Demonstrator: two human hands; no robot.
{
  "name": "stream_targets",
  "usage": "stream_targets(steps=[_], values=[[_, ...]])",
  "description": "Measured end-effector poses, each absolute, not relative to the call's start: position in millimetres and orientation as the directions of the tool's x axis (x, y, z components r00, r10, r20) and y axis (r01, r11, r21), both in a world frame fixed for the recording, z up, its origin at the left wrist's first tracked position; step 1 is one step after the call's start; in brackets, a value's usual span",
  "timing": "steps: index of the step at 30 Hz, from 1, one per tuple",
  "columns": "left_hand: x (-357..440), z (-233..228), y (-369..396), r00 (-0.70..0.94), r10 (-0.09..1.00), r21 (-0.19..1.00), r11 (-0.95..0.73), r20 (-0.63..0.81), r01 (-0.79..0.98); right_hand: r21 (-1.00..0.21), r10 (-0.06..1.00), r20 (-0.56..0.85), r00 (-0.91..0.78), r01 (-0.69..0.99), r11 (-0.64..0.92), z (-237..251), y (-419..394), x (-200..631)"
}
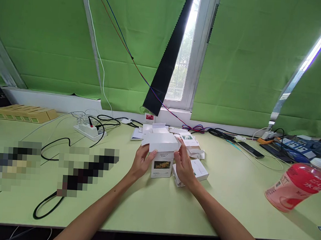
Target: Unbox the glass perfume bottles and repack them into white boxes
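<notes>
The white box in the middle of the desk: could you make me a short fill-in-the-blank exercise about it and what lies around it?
1. The white box is held between the left hand and the ____ hand.
2. The picture on the box's front shows ____ flowers.
3. The bottle at the right has a ____ label.
4. The power strip lies to the ____ of the box.

Missing words: right; yellow; red; left
</notes>
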State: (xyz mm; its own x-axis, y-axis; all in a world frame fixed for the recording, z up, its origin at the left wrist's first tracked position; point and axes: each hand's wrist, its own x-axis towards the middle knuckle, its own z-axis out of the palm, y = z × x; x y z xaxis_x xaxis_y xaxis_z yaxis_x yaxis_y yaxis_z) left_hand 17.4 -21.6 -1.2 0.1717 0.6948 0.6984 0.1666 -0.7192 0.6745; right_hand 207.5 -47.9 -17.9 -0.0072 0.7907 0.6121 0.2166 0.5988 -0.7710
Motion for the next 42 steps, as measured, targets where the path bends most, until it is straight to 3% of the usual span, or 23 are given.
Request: stream_targets(steps=[28, 42], values=[[22, 5, -28, 0.177, 0.748, 0.736, -0.662, 0.64, 0.139, -0.739, 0.766, 0.643, -0.027, 0.241, 0.629, -13, -47, 207], [21, 8, -28, 0.201, 0.831, 0.852, -0.522, 0.519, -0.044, -0.743, 0.77, 0.638, -0.015, 0.249, 0.621, -18, -44, 208]])
